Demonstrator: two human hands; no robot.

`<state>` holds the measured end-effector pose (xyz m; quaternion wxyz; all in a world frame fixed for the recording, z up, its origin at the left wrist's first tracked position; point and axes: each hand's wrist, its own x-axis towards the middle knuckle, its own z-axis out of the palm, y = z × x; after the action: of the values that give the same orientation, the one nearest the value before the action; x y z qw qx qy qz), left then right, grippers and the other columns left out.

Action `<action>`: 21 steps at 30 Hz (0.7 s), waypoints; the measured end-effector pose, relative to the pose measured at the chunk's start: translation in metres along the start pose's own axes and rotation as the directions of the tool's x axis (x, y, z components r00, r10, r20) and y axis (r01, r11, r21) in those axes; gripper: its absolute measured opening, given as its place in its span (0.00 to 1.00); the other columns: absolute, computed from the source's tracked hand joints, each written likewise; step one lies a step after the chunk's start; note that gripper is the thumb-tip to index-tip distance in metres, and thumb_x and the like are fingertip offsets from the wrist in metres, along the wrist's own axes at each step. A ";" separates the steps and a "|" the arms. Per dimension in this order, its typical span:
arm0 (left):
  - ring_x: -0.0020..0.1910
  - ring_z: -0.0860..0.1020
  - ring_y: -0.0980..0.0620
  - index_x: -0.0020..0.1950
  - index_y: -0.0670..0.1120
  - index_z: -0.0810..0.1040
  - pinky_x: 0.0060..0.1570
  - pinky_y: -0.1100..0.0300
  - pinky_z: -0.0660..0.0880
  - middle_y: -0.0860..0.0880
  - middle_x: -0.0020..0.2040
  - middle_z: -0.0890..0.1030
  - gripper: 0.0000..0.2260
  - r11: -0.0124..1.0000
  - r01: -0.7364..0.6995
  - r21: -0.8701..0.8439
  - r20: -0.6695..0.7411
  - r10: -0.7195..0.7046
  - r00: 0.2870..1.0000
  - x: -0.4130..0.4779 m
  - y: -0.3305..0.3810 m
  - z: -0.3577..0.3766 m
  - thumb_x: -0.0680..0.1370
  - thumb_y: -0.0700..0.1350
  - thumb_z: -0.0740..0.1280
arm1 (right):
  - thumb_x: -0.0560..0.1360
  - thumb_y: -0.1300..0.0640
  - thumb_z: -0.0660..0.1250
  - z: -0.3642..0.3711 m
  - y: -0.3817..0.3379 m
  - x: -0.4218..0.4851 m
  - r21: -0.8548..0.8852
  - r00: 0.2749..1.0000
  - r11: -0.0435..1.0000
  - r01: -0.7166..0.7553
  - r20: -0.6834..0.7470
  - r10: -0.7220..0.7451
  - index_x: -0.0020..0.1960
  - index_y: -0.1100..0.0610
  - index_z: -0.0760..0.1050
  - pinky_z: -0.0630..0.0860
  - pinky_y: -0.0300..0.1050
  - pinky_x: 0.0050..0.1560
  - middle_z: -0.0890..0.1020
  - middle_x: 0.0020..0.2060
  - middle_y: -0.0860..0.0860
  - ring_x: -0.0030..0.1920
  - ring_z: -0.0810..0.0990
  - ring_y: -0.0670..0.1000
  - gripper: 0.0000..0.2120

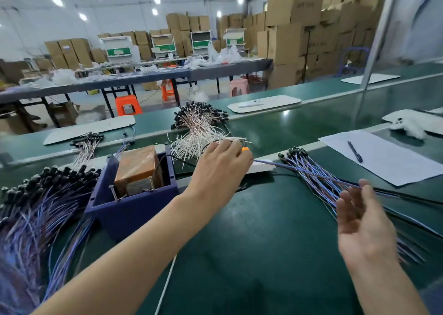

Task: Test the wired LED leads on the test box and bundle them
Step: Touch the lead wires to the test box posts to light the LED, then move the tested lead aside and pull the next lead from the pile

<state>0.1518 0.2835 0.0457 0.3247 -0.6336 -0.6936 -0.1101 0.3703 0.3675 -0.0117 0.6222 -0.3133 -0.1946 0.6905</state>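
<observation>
Head view, left hand [219, 163] stretched forward, fingers [230, 147] pinching blue lead [287, 166], right hand [364, 223] palm-up, fingers loosely apart.

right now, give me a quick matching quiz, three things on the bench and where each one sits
Things:
1. pen
2. brown block
3. phone

Places:
a. in the blue box
b. on the white tray
c. on the paper

Pairs: 1-c, 2-a, 3-b
</observation>
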 end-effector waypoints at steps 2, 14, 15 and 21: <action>0.46 0.81 0.46 0.52 0.50 0.79 0.39 0.53 0.73 0.52 0.45 0.83 0.07 0.983 0.121 -0.135 0.011 -0.120 0.993 0.018 0.009 0.008 0.84 0.49 0.62 | 0.81 0.52 0.67 -0.007 0.001 0.003 -0.008 1.000 1.000 0.012 -0.005 -0.012 0.51 0.50 0.80 0.78 0.31 0.35 0.82 0.39 0.45 0.33 0.82 0.40 0.04; 0.56 0.80 0.44 0.65 0.45 0.78 0.57 0.52 0.75 0.46 0.57 0.83 0.15 0.565 0.459 -0.686 0.388 -0.250 0.887 0.100 0.073 0.095 0.85 0.49 0.57 | 0.83 0.53 0.64 -0.040 0.010 0.013 0.068 0.977 0.998 -0.010 -0.211 0.024 0.53 0.51 0.79 0.80 0.32 0.34 0.84 0.42 0.44 0.34 0.85 0.43 0.06; 0.57 0.79 0.44 0.65 0.45 0.78 0.58 0.51 0.75 0.45 0.57 0.83 0.15 0.559 0.460 -0.690 0.394 -0.242 0.887 0.102 0.079 0.102 0.85 0.49 0.57 | 0.83 0.54 0.64 -0.041 0.010 0.013 0.075 0.974 0.997 -0.013 -0.226 0.029 0.55 0.52 0.79 0.80 0.32 0.34 0.83 0.43 0.46 0.34 0.85 0.43 0.06; 0.63 0.76 0.39 0.76 0.45 0.67 0.62 0.47 0.73 0.41 0.62 0.81 0.18 0.719 0.408 -0.563 0.522 -0.073 0.850 0.103 0.100 0.139 0.86 0.47 0.57 | 0.83 0.62 0.62 -0.040 0.023 0.010 0.068 0.950 0.994 -0.085 -0.295 0.101 0.63 0.68 0.76 0.83 0.36 0.43 0.83 0.55 0.57 0.49 0.84 0.51 0.13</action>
<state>0.2054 0.4622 -0.0262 -0.1116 -0.6145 -0.7453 -0.2335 0.3798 0.3687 -0.0581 0.6195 -0.4055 -0.0649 0.6690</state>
